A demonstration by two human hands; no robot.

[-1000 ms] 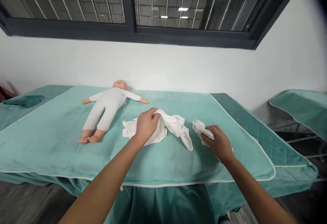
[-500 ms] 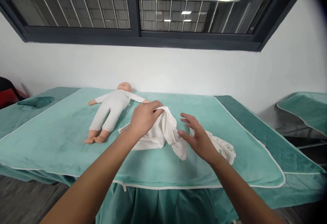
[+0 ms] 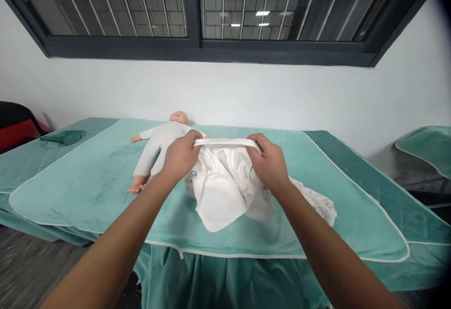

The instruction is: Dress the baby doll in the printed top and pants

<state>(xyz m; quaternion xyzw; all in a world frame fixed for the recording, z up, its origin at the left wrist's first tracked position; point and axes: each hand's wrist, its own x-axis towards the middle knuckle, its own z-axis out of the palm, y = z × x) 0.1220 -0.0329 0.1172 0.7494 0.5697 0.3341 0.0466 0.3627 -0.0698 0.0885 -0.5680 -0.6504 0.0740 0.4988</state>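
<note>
My left hand and my right hand grip the two ends of the waistband of white baby pants. The band is stretched nearly straight between them, and the cloth hangs down in folds over the bed, with small green prints near its sides. Beyond my left hand a baby doll in a white suit lies on its back; my left hand and forearm hide part of its legs. Partly behind my right forearm lies a crumpled white printed garment.
A light green cover with white piping lies over the bed. A white wall and a dark-framed barred window rise behind. At the far left sits a red and black object; at the right is another green-covered surface.
My right hand, open before, has taken hold of the waistband. The pants, bunched up earlier, are now lifted and spread between both hands. The view has shifted slightly.
</note>
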